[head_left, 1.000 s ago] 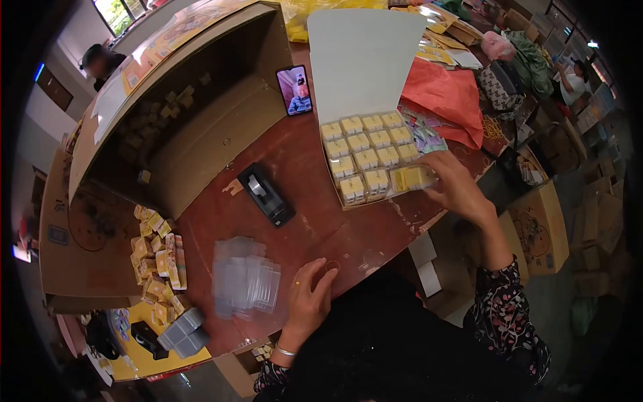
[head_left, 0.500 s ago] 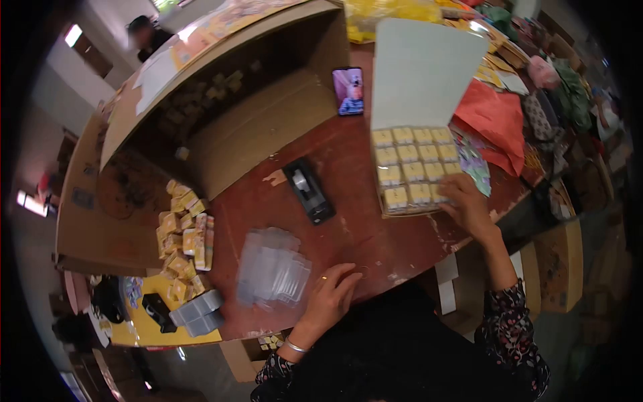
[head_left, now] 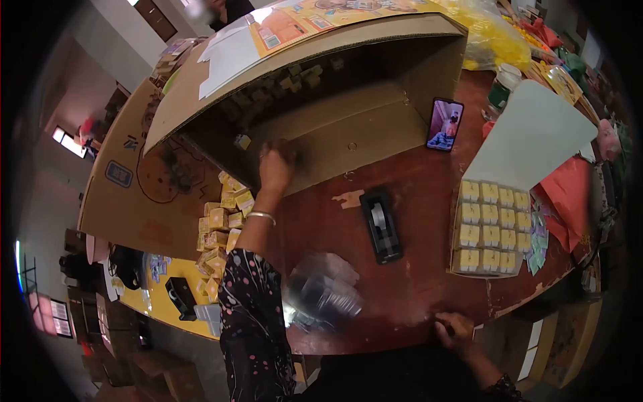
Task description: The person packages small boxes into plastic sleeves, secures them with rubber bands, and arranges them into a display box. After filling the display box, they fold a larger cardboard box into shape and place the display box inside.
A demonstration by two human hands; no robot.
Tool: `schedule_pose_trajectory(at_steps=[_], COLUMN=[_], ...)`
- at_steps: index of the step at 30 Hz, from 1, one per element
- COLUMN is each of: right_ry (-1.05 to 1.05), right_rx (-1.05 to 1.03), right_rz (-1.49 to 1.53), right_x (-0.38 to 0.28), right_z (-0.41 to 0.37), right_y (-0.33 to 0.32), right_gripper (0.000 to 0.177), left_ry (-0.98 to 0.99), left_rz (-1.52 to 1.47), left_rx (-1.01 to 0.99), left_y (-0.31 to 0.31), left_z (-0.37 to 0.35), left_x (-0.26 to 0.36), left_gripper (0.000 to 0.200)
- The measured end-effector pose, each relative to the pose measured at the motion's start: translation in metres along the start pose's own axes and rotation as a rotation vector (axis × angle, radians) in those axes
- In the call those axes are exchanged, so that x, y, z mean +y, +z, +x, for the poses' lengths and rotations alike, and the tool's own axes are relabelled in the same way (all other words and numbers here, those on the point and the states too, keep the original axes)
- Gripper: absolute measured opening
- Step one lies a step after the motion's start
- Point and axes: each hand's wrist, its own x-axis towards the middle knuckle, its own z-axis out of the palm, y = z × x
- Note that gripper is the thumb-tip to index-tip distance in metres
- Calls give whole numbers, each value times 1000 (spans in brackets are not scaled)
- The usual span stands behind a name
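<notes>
My left hand (head_left: 276,166) reaches into the mouth of a big cardboard box (head_left: 341,144) lying on its side; its fingers are dark and blurred, so their grip is unclear. Small yellow boxes lie deep inside, and one (head_left: 242,141) is left of this hand. My right hand (head_left: 457,329) rests at the table's front edge, fingers slightly apart and nothing seen in them. Above it, an open white-lidded carton (head_left: 455,231) holds rows of small yellow boxes (head_left: 489,214). Clear plastic pieces (head_left: 325,295) lie beside my left sleeve.
A black tape dispenser (head_left: 382,228) sits mid-table, with a phone (head_left: 445,124) behind it. More yellow boxes (head_left: 218,219) are piled at the left. A red bag (head_left: 564,201), a jar (head_left: 502,87) and yellow plastic (head_left: 485,33) are to the right. A person (head_left: 231,10) is in the background.
My left hand has gone from the front of the table up into the big box. My right hand has left the carton and come down to the table edge. The view has shifted left.
</notes>
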Motion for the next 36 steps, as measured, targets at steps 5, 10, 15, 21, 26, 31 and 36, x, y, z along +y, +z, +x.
schedule_pose_trajectory(at_steps=[5, 10, 15, 21, 26, 31, 36], right_ry=[67, 300, 181, 57, -49, -53, -32], right_rx=[-34, -195, -123, -32, 44, 61, 63], right_rz=[-87, -138, -137, -145, -115, -69, -61], right_x=[21, 6, 4, 16, 16, 11, 8], right_z=[-13, -2, 8, -4, 0, 3, 1], right_y=[16, 9, 10, 18, 19, 23, 19], right_gripper=[20, 19, 21, 20, 13, 7, 6], left_ry=[-241, 98, -145, -298, -86, -78, -39], left_rz=[568, 877, 629, 367, 143, 64, -37], left_rx=[-168, -133, -21, -307, -290, -426, -177], left_y=[63, 125, 136, 70, -5, -42, -65], left_z=[68, 84, 83, 52, -59, -128, -152], left_x=[-112, -251, -239, -119, 25, 90, 114], left_gripper=[30, 29, 23, 20, 39, 66, 57])
